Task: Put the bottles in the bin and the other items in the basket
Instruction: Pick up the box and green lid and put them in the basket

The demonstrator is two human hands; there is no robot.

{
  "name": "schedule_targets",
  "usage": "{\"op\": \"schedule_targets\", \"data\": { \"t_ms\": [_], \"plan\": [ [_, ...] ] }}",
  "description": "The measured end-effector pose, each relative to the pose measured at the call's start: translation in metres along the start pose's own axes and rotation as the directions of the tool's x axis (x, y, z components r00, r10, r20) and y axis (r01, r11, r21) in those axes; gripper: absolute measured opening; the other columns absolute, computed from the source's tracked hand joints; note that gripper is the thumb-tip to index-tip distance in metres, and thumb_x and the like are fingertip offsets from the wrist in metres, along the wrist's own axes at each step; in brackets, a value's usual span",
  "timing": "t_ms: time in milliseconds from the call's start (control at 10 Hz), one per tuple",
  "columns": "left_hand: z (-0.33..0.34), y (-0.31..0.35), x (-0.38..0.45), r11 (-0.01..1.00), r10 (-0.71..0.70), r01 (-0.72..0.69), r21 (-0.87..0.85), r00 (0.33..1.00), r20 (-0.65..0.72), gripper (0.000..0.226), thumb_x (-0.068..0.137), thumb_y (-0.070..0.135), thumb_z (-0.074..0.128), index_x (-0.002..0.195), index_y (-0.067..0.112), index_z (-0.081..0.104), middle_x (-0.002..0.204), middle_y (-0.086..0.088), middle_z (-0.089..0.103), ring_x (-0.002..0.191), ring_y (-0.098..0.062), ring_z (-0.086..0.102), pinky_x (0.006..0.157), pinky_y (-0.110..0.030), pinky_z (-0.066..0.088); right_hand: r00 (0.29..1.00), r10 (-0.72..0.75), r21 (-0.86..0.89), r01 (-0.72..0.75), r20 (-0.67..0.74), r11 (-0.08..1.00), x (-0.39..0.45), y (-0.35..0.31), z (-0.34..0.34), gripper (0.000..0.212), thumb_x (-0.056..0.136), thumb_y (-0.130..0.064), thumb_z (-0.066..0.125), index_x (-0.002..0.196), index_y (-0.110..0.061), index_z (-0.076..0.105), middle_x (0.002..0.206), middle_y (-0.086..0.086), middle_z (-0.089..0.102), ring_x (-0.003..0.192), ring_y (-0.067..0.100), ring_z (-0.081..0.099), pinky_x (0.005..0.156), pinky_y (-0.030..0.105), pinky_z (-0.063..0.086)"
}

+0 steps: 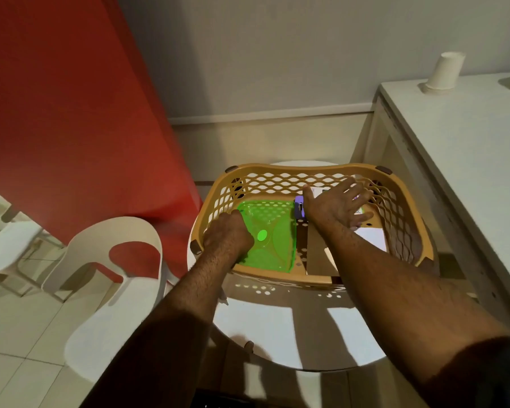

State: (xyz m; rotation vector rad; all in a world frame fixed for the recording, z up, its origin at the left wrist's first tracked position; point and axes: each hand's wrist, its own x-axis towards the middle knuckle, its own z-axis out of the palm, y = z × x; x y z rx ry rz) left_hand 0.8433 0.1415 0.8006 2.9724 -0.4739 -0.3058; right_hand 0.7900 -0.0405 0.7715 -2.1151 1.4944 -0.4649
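Observation:
A tan lattice basket (306, 169) sits on a round white stool. Inside it on the left lies a flat green translucent container (273, 231). My left hand (228, 235) is curled on that container's left edge, inside the basket. My right hand (337, 206) is spread flat, fingers apart, over a white box (371, 238) with a purple part (299, 209) at the basket's right side. Whether the right hand grips the box or only rests on it is unclear. No bottles or bin are in view.
A white table (468, 136) stands to the right with an upturned paper cup (443, 72) on it. White plastic chairs (115, 260) are on the left, in front of a red wall (71, 113). The stool's seat (306, 325) extends toward me.

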Motion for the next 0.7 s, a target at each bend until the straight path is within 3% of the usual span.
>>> {"op": "schedule_targets", "data": {
  "t_ms": [100, 200, 300, 400, 500, 700],
  "plan": [
    [-0.002, 0.002, -0.012, 0.992, 0.035, -0.051, -0.118, 0.990, -0.135, 0.051, 0.082, 0.028, 0.057, 0.131, 0.017, 0.049, 0.132, -0.008, 0.053, 0.121, -0.030, 0.052, 0.095, -0.042, 0.045, 0.982, -0.191, -0.106, 0.188, -0.013, 0.976, -0.009, -0.001, -0.007, 0.084, 0.083, -0.060, 0.052, 0.145, -0.006, 0.036, 0.155, 0.016, 0.032, 0.147, 0.035, 0.019, 0.116, 0.055, 0.011],
    [-0.007, 0.005, -0.050, 0.981, 0.030, -0.089, -0.174, 0.949, -0.313, 0.048, 0.084, 0.039, 0.056, 0.128, 0.020, 0.053, 0.128, -0.004, 0.055, 0.119, -0.029, 0.052, 0.090, -0.045, 0.043, 0.803, -0.590, -0.229, 0.593, 0.090, 0.772, -0.037, 0.008, -0.041, 0.058, 0.089, -0.055, 0.046, 0.119, -0.009, 0.061, 0.128, 0.016, 0.060, 0.123, 0.034, 0.050, 0.106, 0.045, 0.035],
    [-0.008, 0.004, -0.098, 0.957, 0.092, -0.191, -0.219, 0.914, -0.395, 0.050, 0.085, 0.043, 0.057, 0.127, 0.017, 0.056, 0.130, -0.005, 0.058, 0.119, -0.029, 0.054, 0.092, -0.041, 0.045, 0.580, -0.780, -0.234, 0.813, 0.236, 0.533, -0.070, 0.036, -0.081, 0.052, 0.091, -0.056, 0.047, 0.118, -0.014, 0.065, 0.122, 0.011, 0.065, 0.116, 0.030, 0.055, 0.102, 0.040, 0.038],
    [-0.003, 0.005, -0.140, 0.939, 0.152, -0.257, -0.228, 0.906, -0.395, 0.053, 0.086, 0.044, 0.056, 0.130, 0.015, 0.054, 0.134, -0.006, 0.056, 0.122, -0.028, 0.052, 0.095, -0.040, 0.044, 0.533, -0.800, -0.222, 0.845, 0.275, 0.486, -0.095, 0.063, -0.110, 0.052, 0.091, -0.056, 0.049, 0.121, -0.017, 0.065, 0.124, 0.009, 0.066, 0.119, 0.029, 0.055, 0.102, 0.038, 0.038],
    [0.006, 0.011, -0.183, 0.929, 0.211, -0.304, -0.211, 0.904, -0.373, 0.055, 0.087, 0.046, 0.055, 0.133, 0.015, 0.052, 0.135, -0.007, 0.055, 0.123, -0.028, 0.051, 0.096, -0.039, 0.043, 0.552, -0.798, -0.183, 0.833, 0.241, 0.522, -0.117, 0.097, -0.138, 0.050, 0.089, -0.056, 0.052, 0.121, -0.020, 0.066, 0.125, 0.007, 0.067, 0.119, 0.028, 0.056, 0.102, 0.037, 0.041],
    [0.023, 0.040, -0.291, 0.885, 0.241, -0.350, -0.306, 0.908, -0.342, 0.048, 0.084, 0.048, 0.054, 0.125, 0.023, 0.056, 0.130, -0.003, 0.059, 0.117, -0.029, 0.054, 0.094, -0.040, 0.047, 0.622, -0.777, -0.051, 0.783, 0.100, 0.620, -0.169, 0.192, -0.217, 0.045, 0.088, -0.056, 0.053, 0.116, -0.025, 0.068, 0.115, -0.002, 0.072, 0.103, 0.018, 0.064, 0.086, 0.034, 0.053]
  ]
}}
